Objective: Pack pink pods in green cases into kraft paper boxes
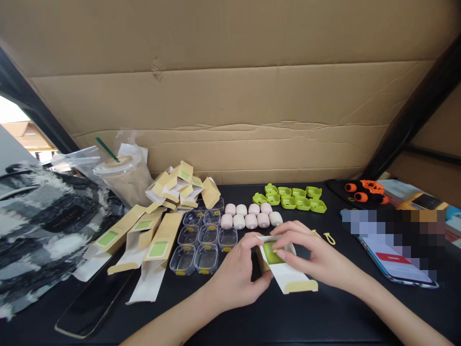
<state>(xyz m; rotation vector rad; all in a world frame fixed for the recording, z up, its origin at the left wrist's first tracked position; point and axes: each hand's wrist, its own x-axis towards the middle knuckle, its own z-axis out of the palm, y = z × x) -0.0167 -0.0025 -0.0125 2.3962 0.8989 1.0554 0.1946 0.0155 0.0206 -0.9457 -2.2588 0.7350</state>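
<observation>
We hold the open carton [264, 264] in our left hand [240, 273] over the surface [252, 319], while our right hand [304, 244] is at the green piece [270, 253] inside, gripping or not we cannot tell, and a crooked pull could tear the flap [292, 278].

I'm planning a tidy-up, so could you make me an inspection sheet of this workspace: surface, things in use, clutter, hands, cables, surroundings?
Surface: black table, much of it covered.
Things in use: small box with its flap open, green thing inside; clear cases, pink and white cases and green pieces grouped in rows.
Clutter: open boxes at left, cup with a straw, phone at right.
Hands: left hand holds the small box; right hand has its fingers at the opening, grip unclear.
Cables: pale cord-like strip at far left; cannot tell whether it is a cable.
Surroundings: cardboard wall behind, checked fabric at left.
</observation>
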